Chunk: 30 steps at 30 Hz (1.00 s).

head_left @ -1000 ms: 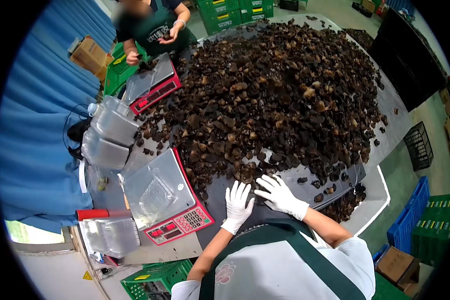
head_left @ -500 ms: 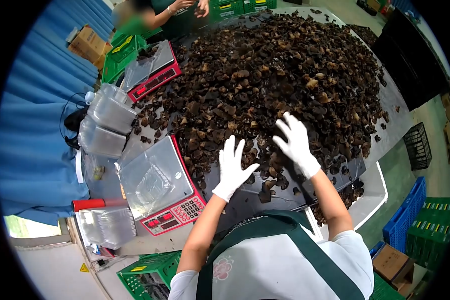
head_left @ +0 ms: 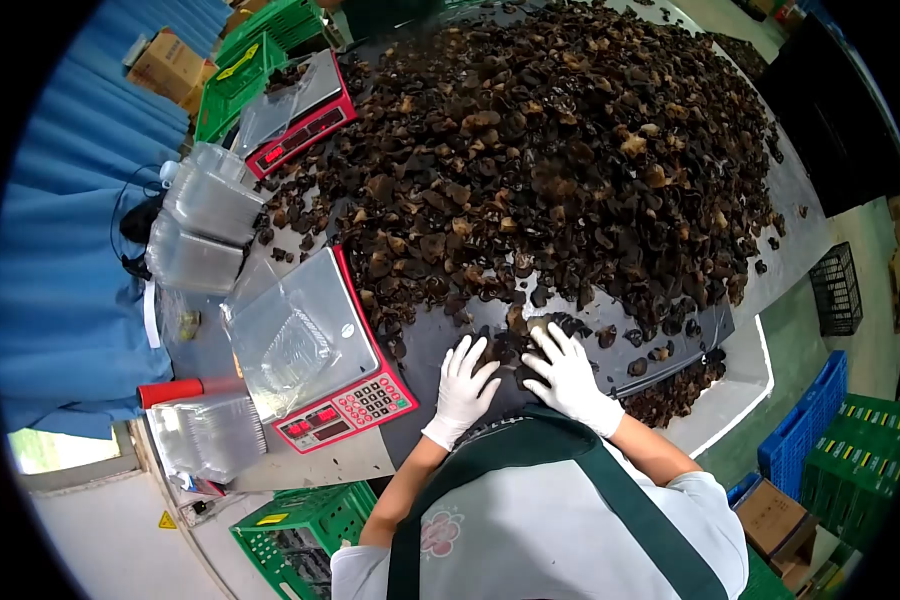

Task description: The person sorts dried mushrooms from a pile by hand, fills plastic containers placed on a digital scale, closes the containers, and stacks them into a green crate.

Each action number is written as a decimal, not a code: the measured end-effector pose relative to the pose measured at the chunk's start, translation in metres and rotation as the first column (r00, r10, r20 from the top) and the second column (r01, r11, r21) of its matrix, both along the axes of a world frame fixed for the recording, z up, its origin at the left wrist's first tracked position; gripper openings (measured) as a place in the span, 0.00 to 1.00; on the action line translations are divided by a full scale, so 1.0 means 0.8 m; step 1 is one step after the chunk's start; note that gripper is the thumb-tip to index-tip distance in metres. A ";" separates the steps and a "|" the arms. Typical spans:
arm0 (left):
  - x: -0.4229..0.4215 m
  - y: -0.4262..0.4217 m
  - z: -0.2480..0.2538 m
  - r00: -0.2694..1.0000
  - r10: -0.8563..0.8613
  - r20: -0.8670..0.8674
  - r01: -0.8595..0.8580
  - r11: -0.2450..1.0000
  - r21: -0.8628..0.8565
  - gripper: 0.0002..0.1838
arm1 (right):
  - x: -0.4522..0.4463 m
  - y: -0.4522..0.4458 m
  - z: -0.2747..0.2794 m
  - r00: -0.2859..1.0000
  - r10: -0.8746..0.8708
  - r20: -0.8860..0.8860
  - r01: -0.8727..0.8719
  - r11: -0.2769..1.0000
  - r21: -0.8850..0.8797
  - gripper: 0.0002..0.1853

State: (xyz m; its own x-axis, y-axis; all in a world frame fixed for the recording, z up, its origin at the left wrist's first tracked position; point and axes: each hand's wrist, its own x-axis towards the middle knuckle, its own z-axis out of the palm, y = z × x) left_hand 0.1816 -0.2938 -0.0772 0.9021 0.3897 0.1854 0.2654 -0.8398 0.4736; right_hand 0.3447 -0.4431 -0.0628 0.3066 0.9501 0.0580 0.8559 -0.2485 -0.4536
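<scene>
A broad heap of dark wood ear mushrooms (head_left: 550, 160) covers the table. Near the table's front edge, my left hand (head_left: 463, 388), in a white glove, lies with its fingers apart beside a small cluster of wood ears (head_left: 508, 348). From the other side my right hand (head_left: 570, 382), also gloved, touches the same cluster with spread fingers. Some pieces under the fingertips are partly hidden. Left of my hands sits a red and silver scale (head_left: 315, 345) with a clear plastic tray (head_left: 295, 350) on its plate.
A second scale (head_left: 295, 115) stands farther back on the left. Stacked clear plastic trays (head_left: 205, 215) and another stack (head_left: 210, 437) line the left edge. A white bin (head_left: 740, 390) holding wood ears is below the table's right edge. Green crates (head_left: 305, 525) stand below.
Both hands have drawn back toward my body from the heap's edge, and wood ears have come along between them. A strip of table surface now shows behind. The other person's hands have left the view.
</scene>
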 end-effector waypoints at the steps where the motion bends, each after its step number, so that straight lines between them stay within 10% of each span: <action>1: -0.005 -0.002 -0.002 0.999 -0.002 0.038 0.003 1.000 -0.021 0.18 | 0.002 -0.005 0.000 0.998 0.058 0.008 -0.058 0.997 0.057 0.19; 5: -0.002 0.002 -0.018 0.973 0.077 0.216 -0.049 0.990 -0.130 0.19 | 0.027 -0.001 0.012 0.970 -0.148 -0.192 0.194 0.949 0.250 0.14; 9: 0.029 0.017 0.001 0.982 0.128 0.136 -0.119 0.990 -0.070 0.37 | 0.071 0.027 0.009 0.911 -0.405 0.076 0.371 0.887 0.276 0.24; 14: 0.044 0.025 -0.005 0.996 -0.018 -0.082 0.024 0.997 0.069 0.39 | 0.031 0.025 -0.012 0.983 -0.163 0.084 0.165 0.986 -0.012 0.30; 22: -0.020 0.013 0.008 0.978 -0.207 0.024 0.206 0.978 0.033 0.22 | 0.019 -0.028 0.013 0.996 0.005 -0.090 0.013 0.980 0.198 0.21; 30: -0.032 0.012 0.024 0.974 0.128 -0.186 -0.150 0.983 -0.109 0.60 | 0.073 -0.039 0.018 0.938 -0.346 -0.002 0.341 0.925 -0.166 0.48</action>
State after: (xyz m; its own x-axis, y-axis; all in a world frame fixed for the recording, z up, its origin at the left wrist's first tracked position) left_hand 0.1561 -0.2843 -0.0577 0.8516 0.5234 -0.0291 0.4644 -0.7275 0.5050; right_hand 0.4029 -0.4744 -0.0486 0.6146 0.7823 -0.1013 0.6917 -0.5962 -0.4075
